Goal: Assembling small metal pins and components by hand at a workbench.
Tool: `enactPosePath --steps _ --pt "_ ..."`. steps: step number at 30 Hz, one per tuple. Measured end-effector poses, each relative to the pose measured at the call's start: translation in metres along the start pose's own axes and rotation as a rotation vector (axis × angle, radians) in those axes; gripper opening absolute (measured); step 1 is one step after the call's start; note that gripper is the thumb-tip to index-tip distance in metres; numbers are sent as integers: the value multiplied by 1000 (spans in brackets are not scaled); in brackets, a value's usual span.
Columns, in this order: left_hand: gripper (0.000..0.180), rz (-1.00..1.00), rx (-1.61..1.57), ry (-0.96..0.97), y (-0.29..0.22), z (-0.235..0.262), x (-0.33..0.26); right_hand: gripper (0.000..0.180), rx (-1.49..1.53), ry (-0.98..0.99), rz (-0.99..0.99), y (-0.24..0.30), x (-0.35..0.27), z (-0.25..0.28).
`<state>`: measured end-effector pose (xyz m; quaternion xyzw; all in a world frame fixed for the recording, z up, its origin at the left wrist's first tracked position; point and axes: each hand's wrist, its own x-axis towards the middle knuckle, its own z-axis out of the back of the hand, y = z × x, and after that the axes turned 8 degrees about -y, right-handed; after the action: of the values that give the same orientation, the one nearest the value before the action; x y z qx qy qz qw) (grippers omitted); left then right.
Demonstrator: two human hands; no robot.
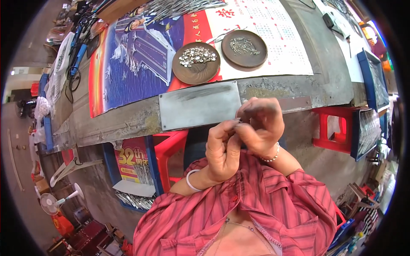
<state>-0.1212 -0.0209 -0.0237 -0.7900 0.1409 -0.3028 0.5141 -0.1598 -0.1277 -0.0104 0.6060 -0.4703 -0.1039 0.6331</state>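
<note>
My left hand point(222, 150) is closed, its fingertips pinched together just past the table's near edge. Against it, my right hand point(264, 128) is closed too, thumb and fingers meeting the left fingertips. Whatever they hold between them is too small and too hidden to name. Behind the hands, a grey metal plate point(200, 106) lies along the table edge. Beyond that stands a round brown dish point(194, 76) with many shiny, button-like pieces point(197, 56). A second brown dish point(245, 61), to its right, contains small thin metal pieces point(244, 46).
A colourful printed sheet point(141, 64) covers much of the table point(132, 115). Slim metal pieces point(183, 9) are heaped at the back. Blue trays of slim metal parts flank me, one left point(159, 170), one right point(355, 136). Red stools point(335, 123) stand below; cabled blue-handled tools point(79, 55) lie left.
</note>
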Motion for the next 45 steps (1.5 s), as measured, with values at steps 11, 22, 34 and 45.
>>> enactPosePath --steps 11,22,34,45 --pt "29 164 1 -92 12 -2 -9 11 -185 -271 76 -15 -19 -15" --pt "28 159 -23 -146 9 7 -4 15 -289 62 83 -6 -11 3" --pt "29 120 2 -89 15 12 -8 17 -548 44 302 -15 -23 -2" --pt "33 154 8 -68 24 11 -4 12 -343 163 -33 -18 -5 5"
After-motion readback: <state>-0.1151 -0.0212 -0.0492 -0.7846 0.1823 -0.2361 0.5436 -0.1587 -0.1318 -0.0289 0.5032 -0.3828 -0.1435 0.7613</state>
